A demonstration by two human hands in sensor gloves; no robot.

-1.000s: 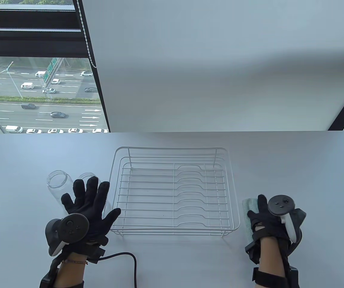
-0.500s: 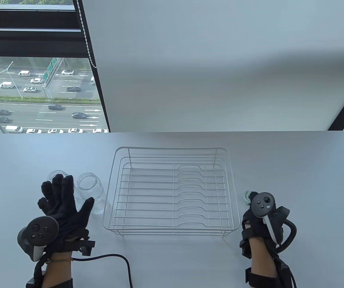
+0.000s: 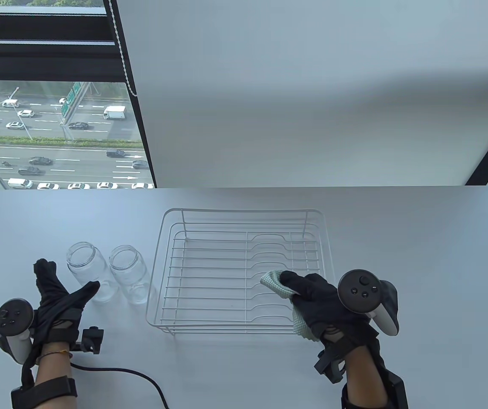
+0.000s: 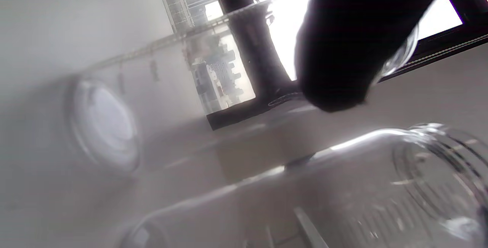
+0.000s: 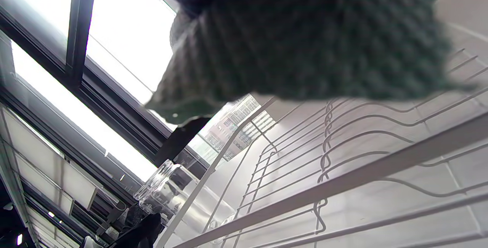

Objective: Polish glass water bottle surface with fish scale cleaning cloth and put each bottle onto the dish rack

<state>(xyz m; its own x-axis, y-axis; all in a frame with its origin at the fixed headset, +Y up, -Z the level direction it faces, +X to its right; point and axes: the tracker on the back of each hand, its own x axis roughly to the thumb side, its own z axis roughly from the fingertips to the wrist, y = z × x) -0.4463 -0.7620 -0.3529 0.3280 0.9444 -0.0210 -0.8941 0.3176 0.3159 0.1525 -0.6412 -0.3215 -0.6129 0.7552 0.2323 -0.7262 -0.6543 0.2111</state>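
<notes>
**Cloth held over the rack, two bottles waiting by the left hand**

The two glass bottles are clear, lidless and wide-mouthed, with threaded necks; the left bottle (image 3: pixel 87 272) and the right bottle (image 3: pixel 129 273) stand upright on the desk (image 3: pixel 418 238) side by side, close together, mouths up, so their long axes run vertical. In the left wrist view they show as blurred glass close to the camera. The fish scale cloth (image 3: pixel 295 306) is pale green with a fine scaled weave, bunched and folded rather than flat; one corner pokes out past the fingertips toward the far left, another part hangs below the palm toward the near side.

The left hand (image 3: pixel 54 298) lies low over the desk just left of the left bottle, fingers straight and spread, thumb reaching toward that bottle's base; whether the thumb touches the glass cannot be told. It holds nothing.

The right hand (image 3: pixel 320 300) grips the cloth, fingers curled round it, over the near right part of the white wire dish rack (image 3: pixel 244 221). The rack lies between the two hands, its left rim just beside the right bottle. Both bottles are well apart from the right hand, across the rack from it.
</notes>
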